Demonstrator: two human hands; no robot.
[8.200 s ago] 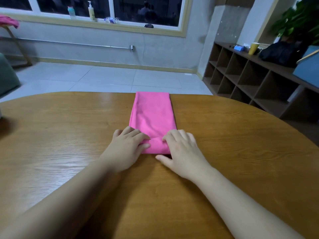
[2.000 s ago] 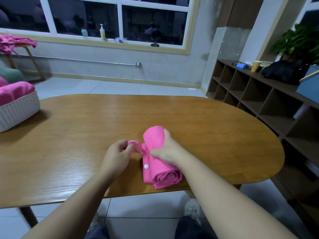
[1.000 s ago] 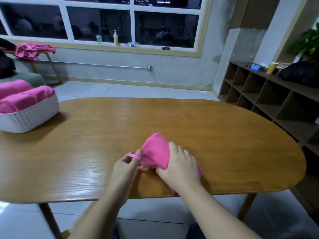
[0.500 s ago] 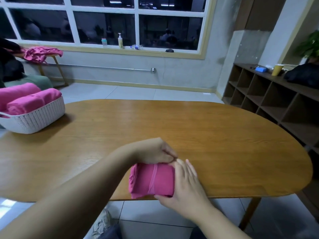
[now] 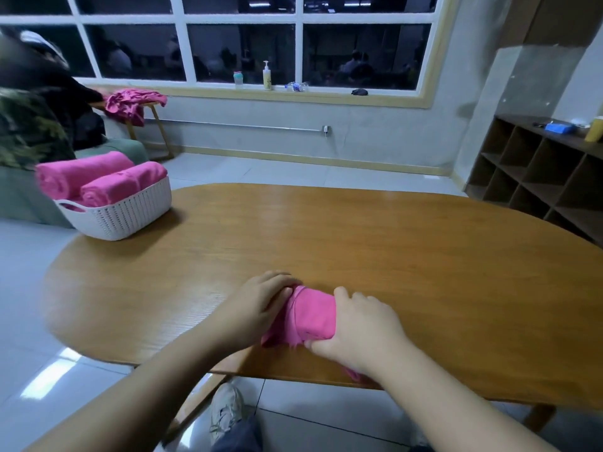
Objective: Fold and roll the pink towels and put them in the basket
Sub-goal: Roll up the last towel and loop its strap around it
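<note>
A rolled pink towel lies near the front edge of the wooden table. My left hand holds its left end, with the fingers curled onto the cloth. My right hand grips the right part of the roll, thumb underneath and fingers over the top. A white woven basket stands at the table's far left corner and holds two rolled pink towels.
A person in dark clothes stands at the far left beside a green seat. More pink cloth lies on a small stand under the window. Wooden cubby shelves line the right wall. My shoe shows below the table edge.
The flat towel has been rolled into a bundle. In the last half second the view has swung left, bringing the basket further in, and both hands stay on the roll.
</note>
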